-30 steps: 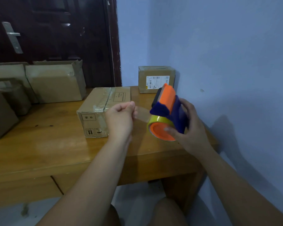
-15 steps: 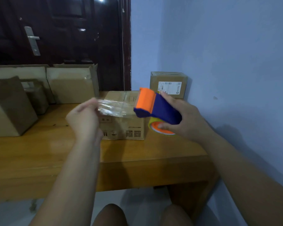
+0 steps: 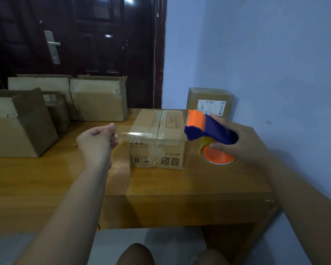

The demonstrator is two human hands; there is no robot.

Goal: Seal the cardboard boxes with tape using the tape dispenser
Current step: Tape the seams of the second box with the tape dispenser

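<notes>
Pinching the tape [image 3: 141, 135] end, the left hand [image 3: 97, 142] stretches it across the box [image 3: 159, 150] — right hand [image 3: 243, 142] grips the dispenser [image 3: 208, 129].

We see a wooden table [image 3: 161, 188] standing against a pale blue wall [image 3: 256, 54], and behind it a dark brown door [image 3: 94, 35] with a metal handle [image 3: 53, 46].

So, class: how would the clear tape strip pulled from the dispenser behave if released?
The tape strip looks thin and filmy, so probably floppy and very light. Its wrinkled end near the left hand suggests it would curl and stick to itself.
</notes>
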